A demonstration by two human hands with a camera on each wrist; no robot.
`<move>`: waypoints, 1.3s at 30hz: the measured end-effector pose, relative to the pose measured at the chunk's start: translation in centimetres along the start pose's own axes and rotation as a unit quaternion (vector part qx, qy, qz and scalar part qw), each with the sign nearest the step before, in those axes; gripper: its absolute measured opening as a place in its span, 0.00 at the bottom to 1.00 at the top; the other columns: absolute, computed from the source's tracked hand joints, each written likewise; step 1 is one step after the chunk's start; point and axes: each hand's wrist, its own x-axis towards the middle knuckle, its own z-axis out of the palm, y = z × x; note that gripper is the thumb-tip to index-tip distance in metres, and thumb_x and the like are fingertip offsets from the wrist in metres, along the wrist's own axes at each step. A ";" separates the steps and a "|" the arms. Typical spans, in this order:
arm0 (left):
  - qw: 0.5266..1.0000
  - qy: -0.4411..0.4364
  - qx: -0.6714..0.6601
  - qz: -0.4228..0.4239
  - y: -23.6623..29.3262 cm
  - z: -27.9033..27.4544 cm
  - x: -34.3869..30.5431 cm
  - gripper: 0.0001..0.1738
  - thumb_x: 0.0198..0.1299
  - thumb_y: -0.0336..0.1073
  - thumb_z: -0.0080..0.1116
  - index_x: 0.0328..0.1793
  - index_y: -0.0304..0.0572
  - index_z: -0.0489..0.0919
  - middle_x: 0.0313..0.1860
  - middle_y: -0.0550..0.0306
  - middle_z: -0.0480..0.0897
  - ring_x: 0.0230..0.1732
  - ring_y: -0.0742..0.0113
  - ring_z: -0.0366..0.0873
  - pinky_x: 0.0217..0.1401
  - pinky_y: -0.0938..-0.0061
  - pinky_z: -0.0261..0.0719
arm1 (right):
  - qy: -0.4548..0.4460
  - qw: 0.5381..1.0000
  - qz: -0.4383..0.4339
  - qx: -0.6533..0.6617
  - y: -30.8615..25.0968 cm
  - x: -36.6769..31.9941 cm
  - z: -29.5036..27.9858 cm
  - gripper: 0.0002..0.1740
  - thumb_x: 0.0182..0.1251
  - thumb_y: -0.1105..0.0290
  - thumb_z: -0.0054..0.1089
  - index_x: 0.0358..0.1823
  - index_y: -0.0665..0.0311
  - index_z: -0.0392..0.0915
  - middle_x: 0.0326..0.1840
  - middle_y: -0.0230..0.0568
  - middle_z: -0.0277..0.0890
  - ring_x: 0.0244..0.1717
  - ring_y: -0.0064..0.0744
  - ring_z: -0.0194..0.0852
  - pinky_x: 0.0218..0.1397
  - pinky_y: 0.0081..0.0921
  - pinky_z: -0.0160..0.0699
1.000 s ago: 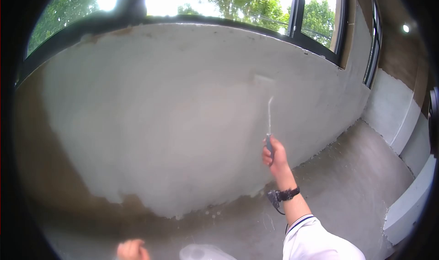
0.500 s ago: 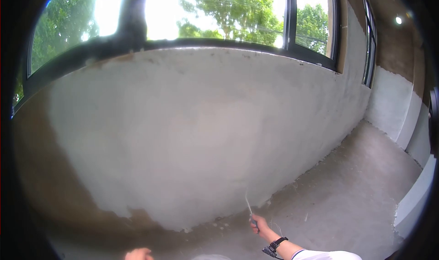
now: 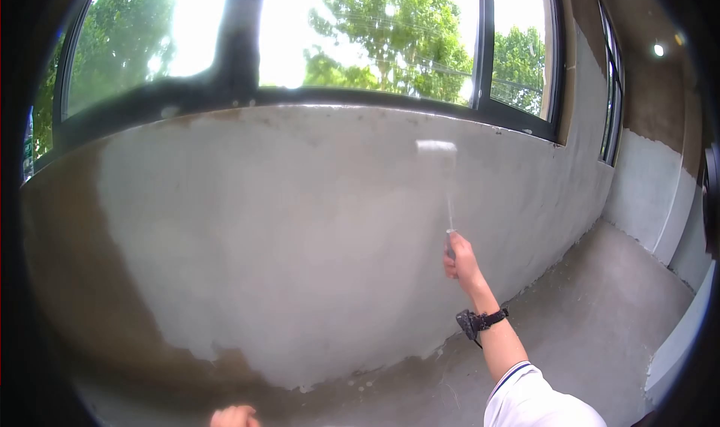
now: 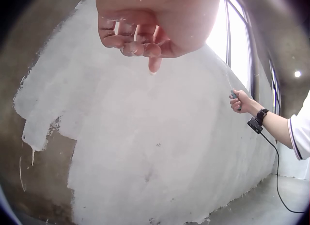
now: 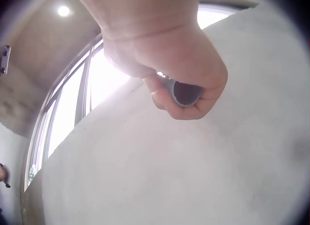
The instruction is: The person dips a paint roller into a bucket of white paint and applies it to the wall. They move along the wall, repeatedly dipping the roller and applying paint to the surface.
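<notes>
My right hand (image 3: 463,264) grips the grey handle of a paint roller (image 3: 436,147), fingers wrapped round it. The roller's white sleeve is blurred and lies over the upper part of the wall (image 3: 300,232), a little below the window. From the right wrist view, the round butt of the handle (image 5: 187,94) shows between the curled fingers and palm. My left hand (image 3: 235,417) is at the bottom edge of the head view. In the left wrist view its fingers (image 4: 127,45) hang loosely bent with nothing in them.
Dark-framed windows (image 3: 367,37) run above the wall. White coating covers most of the wall, with bare brown plaster (image 3: 64,239) at the left. The grey floor (image 3: 570,314) stretches off to the right. A cable (image 4: 277,171) hangs from the device on my right wrist.
The right hand with the paint roller swung down to near the foot of the wall, then back up close under the window. The left hand stays low; the head view has tilted upward.
</notes>
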 end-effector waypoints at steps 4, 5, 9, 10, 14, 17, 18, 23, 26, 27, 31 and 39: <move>1.000 0.002 -0.004 0.015 0.4 0.7 0.5 0.07 0.54 0.26 0.56 0.38 0.43 0.83 0.34 0.51 0.84 0.35 0.50 0.80 0.40 0.60 0.76 | 0.006 0.999 -0.021 -0.050 3.3 -0.2 1.7 0.25 0.79 0.42 0.40 0.37 0.57 0.66 0.15 0.26 0.56 0.12 0.18 0.52 0.13 0.20 0.56; 1.000 0.008 -0.008 0.017 0.6 0.8 0.7 0.07 0.54 0.26 0.56 0.38 0.43 0.83 0.34 0.51 0.84 0.35 0.50 0.80 0.40 0.60 0.76 | 0.013 0.999 -0.008 -0.044 6.1 -0.9 1.8 0.24 0.79 0.42 0.40 0.38 0.56 0.66 0.15 0.25 0.55 0.12 0.18 0.51 0.14 0.20 0.56; 0.999 0.021 -0.013 0.020 1.0 0.4 1.3 0.07 0.54 0.26 0.56 0.38 0.42 0.82 0.34 0.51 0.84 0.35 0.51 0.80 0.41 0.61 0.76 | -0.014 0.989 0.140 0.051 15.2 -7.7 4.3 0.22 0.79 0.44 0.40 0.37 0.54 0.65 0.15 0.23 0.54 0.12 0.17 0.50 0.14 0.21 0.53; 1.000 0.020 -0.018 0.012 1.1 0.3 1.4 0.07 0.54 0.26 0.56 0.38 0.41 0.82 0.33 0.51 0.84 0.35 0.51 0.80 0.41 0.61 0.76 | -0.020 0.982 0.177 0.063 15.7 -8.9 4.9 0.21 0.79 0.44 0.40 0.37 0.53 0.65 0.15 0.23 0.53 0.11 0.17 0.50 0.14 0.21 0.53; 0.999 0.032 -0.021 0.014 1.5 0.7 1.8 0.07 0.54 0.26 0.56 0.37 0.41 0.82 0.32 0.51 0.83 0.35 0.51 0.80 0.41 0.61 0.75 | -0.004 0.993 0.115 0.018 11.5 -7.1 4.5 0.21 0.80 0.47 0.40 0.36 0.56 0.67 0.15 0.23 0.56 0.13 0.19 0.53 0.17 0.24 0.56; 0.999 0.012 -0.019 0.033 1.6 1.4 1.9 0.07 0.54 0.26 0.55 0.37 0.42 0.82 0.32 0.51 0.83 0.35 0.51 0.80 0.40 0.60 0.75 | 0.064 0.979 -0.095 -0.171 4.4 -3.1 5.6 0.24 0.81 0.50 0.39 0.33 0.63 0.67 0.16 0.28 0.59 0.17 0.21 0.58 0.21 0.25 0.60; 1.000 0.004 -0.019 0.025 1.7 1.6 1.6 0.07 0.54 0.26 0.55 0.37 0.42 0.82 0.32 0.51 0.83 0.35 0.51 0.80 0.40 0.60 0.75 | 0.060 0.978 -0.113 -0.166 2.8 -1.7 6.1 0.24 0.81 0.50 0.39 0.33 0.62 0.67 0.16 0.28 0.59 0.18 0.21 0.58 0.22 0.25 0.60; 0.995 0.059 -0.013 0.073 -0.6 4.7 1.1 0.06 0.45 0.22 0.55 0.29 0.41 0.78 0.18 0.57 0.73 0.20 0.57 0.69 0.31 0.65 0.63 | 0.035 0.987 -0.077 -0.133 3.0 -1.9 7.7 0.24 0.81 0.50 0.39 0.34 0.62 0.67 0.17 0.29 0.59 0.18 0.21 0.58 0.22 0.26 0.60; 0.997 0.050 -0.003 0.057 -0.3 4.1 1.1 0.06 0.47 0.22 0.55 0.30 0.41 0.79 0.19 0.56 0.73 0.20 0.58 0.70 0.32 0.65 0.63 | 0.043 0.991 -0.044 -0.122 11.2 -5.4 7.3 0.24 0.81 0.49 0.39 0.34 0.61 0.66 0.17 0.27 0.58 0.16 0.20 0.55 0.20 0.25 0.58; 0.997 0.062 -0.003 0.055 -0.2 3.8 1.0 0.07 0.47 0.21 0.55 0.30 0.41 0.79 0.19 0.56 0.74 0.21 0.58 0.70 0.32 0.65 0.63 | 0.047 0.994 0.009 -0.098 14.7 -7.2 6.5 0.24 0.81 0.48 0.39 0.34 0.60 0.66 0.17 0.26 0.58 0.16 0.19 0.54 0.18 0.24 0.56; 0.998 0.056 0.008 0.030 -1.0 2.6 -0.1 0.08 0.48 0.20 0.54 0.32 0.40 0.79 0.19 0.57 0.73 0.20 0.60 0.68 0.31 0.67 0.63 | 0.052 0.982 0.182 0.014 29.0 -14.2 4.3 0.23 0.80 0.46 0.40 0.36 0.57 0.68 0.17 0.24 0.56 0.14 0.16 0.52 0.15 0.20 0.51; 0.999 0.023 0.025 -0.009 -2.2 1.3 -1.5 0.10 0.44 0.21 0.55 0.33 0.41 0.81 0.24 0.55 0.78 0.24 0.56 0.72 0.33 0.65 0.66 | 0.012 0.962 0.272 -0.038 39.9 -20.4 3.3 0.22 0.78 0.49 0.43 0.34 0.57 0.75 0.12 0.24 0.56 0.10 0.20 0.53 0.13 0.23 0.51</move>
